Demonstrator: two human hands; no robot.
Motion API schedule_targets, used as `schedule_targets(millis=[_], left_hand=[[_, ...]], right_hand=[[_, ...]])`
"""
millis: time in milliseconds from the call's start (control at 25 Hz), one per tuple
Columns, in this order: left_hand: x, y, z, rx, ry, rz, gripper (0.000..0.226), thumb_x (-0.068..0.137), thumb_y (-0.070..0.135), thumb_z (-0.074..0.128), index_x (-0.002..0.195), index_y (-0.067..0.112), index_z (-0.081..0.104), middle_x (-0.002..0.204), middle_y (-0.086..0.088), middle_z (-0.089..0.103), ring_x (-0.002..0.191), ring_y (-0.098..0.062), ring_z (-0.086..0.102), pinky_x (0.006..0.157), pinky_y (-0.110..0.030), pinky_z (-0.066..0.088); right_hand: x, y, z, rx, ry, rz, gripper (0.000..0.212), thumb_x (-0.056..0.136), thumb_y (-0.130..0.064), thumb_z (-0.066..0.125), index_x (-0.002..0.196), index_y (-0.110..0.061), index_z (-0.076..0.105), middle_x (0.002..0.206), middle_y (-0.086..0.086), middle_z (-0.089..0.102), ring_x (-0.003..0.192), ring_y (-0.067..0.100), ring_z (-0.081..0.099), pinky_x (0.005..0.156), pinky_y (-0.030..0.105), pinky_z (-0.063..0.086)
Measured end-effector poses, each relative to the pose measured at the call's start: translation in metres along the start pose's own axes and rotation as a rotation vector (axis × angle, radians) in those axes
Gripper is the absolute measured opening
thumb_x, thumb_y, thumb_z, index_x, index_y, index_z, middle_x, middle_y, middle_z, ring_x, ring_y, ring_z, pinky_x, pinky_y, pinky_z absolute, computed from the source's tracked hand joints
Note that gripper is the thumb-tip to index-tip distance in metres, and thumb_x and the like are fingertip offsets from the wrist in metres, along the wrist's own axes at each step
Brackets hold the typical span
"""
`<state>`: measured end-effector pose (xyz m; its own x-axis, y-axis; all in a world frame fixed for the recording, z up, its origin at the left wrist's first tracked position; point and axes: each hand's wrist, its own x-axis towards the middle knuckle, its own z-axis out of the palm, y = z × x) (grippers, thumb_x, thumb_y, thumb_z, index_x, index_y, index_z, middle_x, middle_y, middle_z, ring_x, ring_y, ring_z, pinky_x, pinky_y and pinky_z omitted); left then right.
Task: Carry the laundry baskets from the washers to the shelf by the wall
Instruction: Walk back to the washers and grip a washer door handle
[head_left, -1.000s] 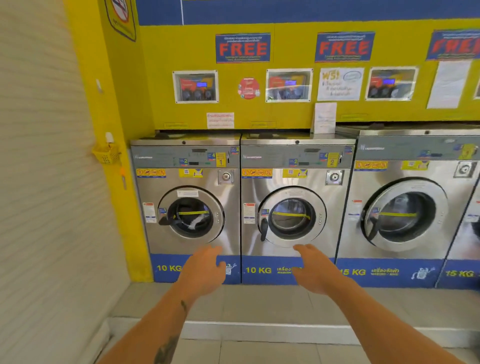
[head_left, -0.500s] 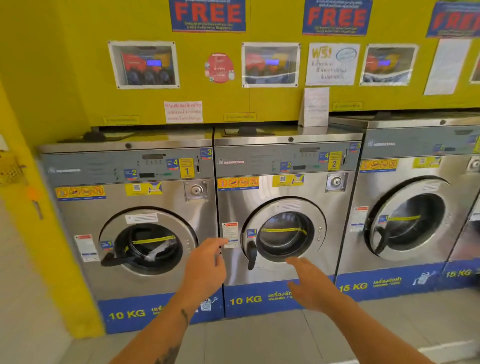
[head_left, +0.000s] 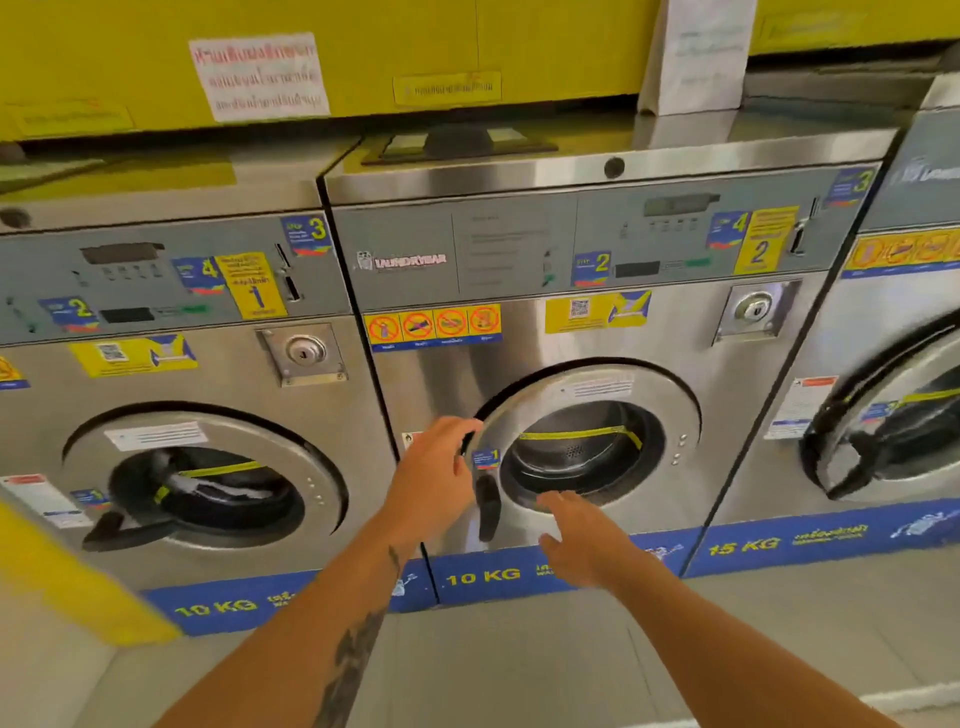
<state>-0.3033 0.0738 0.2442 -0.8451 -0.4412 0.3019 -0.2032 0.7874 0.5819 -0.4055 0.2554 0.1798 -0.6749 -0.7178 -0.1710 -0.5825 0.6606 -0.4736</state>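
Note:
No laundry basket is in view. I stand close to the middle steel washer (head_left: 675, 332), marked 10 KG and number 2. Its round glass door (head_left: 670, 415) shows a dark gap along its upper left edge. My left hand (head_left: 431, 478) curls its fingers over the door's left rim, just above the black door handle (head_left: 488, 506). Lower down, my right hand (head_left: 582, 535) hovers with fingers straight in front of the door's lower edge, holding nothing. The drum behind the glass looks empty.
A second 10 KG washer (head_left: 208, 384) stands to the left with something pale behind its glass. A 15 KG washer (head_left: 883, 415) is on the right. A yellow wall (head_left: 363, 47) with paper notices rises behind them. Grey floor tiles (head_left: 519, 654) lie underfoot.
I have come much closer to the washers. My left hand rose from beside the door onto its left rim, and my right hand moved up to the door's lower edge.

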Motion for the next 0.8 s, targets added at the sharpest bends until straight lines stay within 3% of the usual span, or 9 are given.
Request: schedule_targets(millis=[120, 240, 480, 800], left_hand=[[0.049, -0.017, 0.028, 0.064, -0.047, 0.001, 0.054, 0.085, -0.005, 0.047, 0.13, 0.022, 0.055, 0.13, 0.0, 0.052, 0.116, -0.016, 0.051, 0.096, -0.017, 0.034], [0.083, -0.038, 0.055, 0.099, -0.13, -0.015, 0.065, 0.081, -0.011, 0.043, 0.136, 0.021, 0.054, 0.142, -0.003, 0.045, 0.126, -0.019, 0.045, 0.099, -0.017, 0.031], [0.096, -0.062, 0.083, 0.069, -0.169, -0.005, 0.066, 0.085, -0.007, 0.042, 0.142, 0.025, 0.045, 0.144, 0.001, 0.047, 0.13, -0.015, 0.045, 0.107, -0.034, 0.04], [0.078, -0.057, 0.078, -0.01, -0.214, -0.022, 0.068, 0.085, -0.009, 0.044, 0.142, 0.026, 0.045, 0.139, 0.004, 0.051, 0.127, -0.011, 0.047, 0.103, -0.03, 0.044]], right_hand=[[0.058, 0.015, 0.018, 0.008, -0.105, -0.041, 0.058, 0.088, -0.027, 0.055, 0.143, -0.025, 0.036, 0.145, 0.005, 0.042, 0.128, 0.027, 0.044, 0.103, 0.041, 0.041], [0.104, 0.025, 0.044, -0.028, -0.204, -0.097, 0.06, 0.089, -0.027, 0.051, 0.146, -0.031, 0.03, 0.15, 0.006, 0.035, 0.133, 0.03, 0.038, 0.106, 0.043, 0.038], [0.154, 0.023, 0.078, -0.082, -0.293, -0.19, 0.071, 0.088, -0.025, 0.053, 0.149, -0.036, 0.019, 0.15, 0.006, 0.032, 0.129, 0.034, 0.041, 0.099, 0.046, 0.044], [0.131, 0.018, 0.077, -0.072, -0.287, -0.145, 0.068, 0.088, -0.021, 0.049, 0.147, -0.044, 0.023, 0.14, 0.001, 0.047, 0.123, 0.029, 0.048, 0.094, 0.042, 0.047]])
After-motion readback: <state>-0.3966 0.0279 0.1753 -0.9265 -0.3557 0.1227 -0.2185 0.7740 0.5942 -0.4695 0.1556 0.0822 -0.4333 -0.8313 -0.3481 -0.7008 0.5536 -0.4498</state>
